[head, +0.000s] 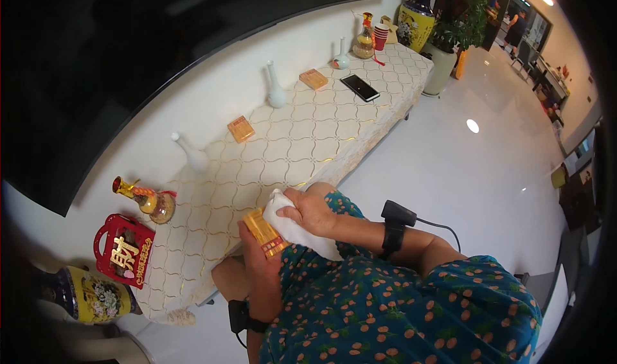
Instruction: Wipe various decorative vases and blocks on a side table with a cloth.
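Observation:
My left hand grips a flat gold-orange box with a red printed band, held above the near edge of the cabinet top. In my right hand is a bunched white cloth, its lower part hanging toward my lap. The cloth lies against the right side of the box and hides part of it. Two similar boxes rest near the wall: one between two pale vases, the other farther along beside a smartphone.
A patterned cloth covers the long low cabinet. Along the wall stand a white vase, pale-blue vases and gold-necked bottles. A red gift box is at the left end. A television hangs above.

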The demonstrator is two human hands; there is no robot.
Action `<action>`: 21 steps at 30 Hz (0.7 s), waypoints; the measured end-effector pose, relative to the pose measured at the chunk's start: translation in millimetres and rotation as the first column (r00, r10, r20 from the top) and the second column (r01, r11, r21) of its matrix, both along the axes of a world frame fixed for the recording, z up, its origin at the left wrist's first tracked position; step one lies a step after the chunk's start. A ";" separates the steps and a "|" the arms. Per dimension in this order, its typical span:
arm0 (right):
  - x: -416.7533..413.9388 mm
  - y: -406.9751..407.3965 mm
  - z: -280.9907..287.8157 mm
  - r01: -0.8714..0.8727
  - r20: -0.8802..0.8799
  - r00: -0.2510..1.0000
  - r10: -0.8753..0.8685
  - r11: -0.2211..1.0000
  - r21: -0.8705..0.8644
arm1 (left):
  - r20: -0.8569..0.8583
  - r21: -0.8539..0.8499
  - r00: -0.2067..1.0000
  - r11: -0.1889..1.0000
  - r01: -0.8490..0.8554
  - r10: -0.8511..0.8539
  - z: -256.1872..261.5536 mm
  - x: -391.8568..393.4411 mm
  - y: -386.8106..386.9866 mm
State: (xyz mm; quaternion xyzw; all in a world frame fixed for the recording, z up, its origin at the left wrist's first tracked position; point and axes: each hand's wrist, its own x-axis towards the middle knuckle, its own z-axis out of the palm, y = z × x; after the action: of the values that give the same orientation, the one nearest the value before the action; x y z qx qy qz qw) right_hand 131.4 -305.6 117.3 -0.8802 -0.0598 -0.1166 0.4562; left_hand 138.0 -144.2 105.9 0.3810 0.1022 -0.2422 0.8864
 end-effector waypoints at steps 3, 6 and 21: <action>-4.1 7.5 -1.0 -0.037 0.026 0.999 0.035 0.994 0.102 | 0.065 0.028 0.986 0.988 -0.153 0.151 16.9 2.5 -3.6; -5.8 19.7 -7.8 -0.099 0.110 0.991 0.078 0.974 0.204 | 0.124 -0.138 0.976 0.977 -0.161 0.178 -7.6 10.8 5.1; 4.4 18.6 3.0 -0.123 -0.139 0.929 0.343 0.639 0.759 | 0.415 0.179 0.867 0.909 -0.376 0.277 11.9 -0.3 5.8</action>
State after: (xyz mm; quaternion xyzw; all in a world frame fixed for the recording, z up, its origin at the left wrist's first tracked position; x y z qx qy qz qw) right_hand 135.8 -287.0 120.4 -0.6115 -0.0587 0.0505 0.7874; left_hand 137.7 -138.4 117.8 0.5080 0.0222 0.0062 0.8611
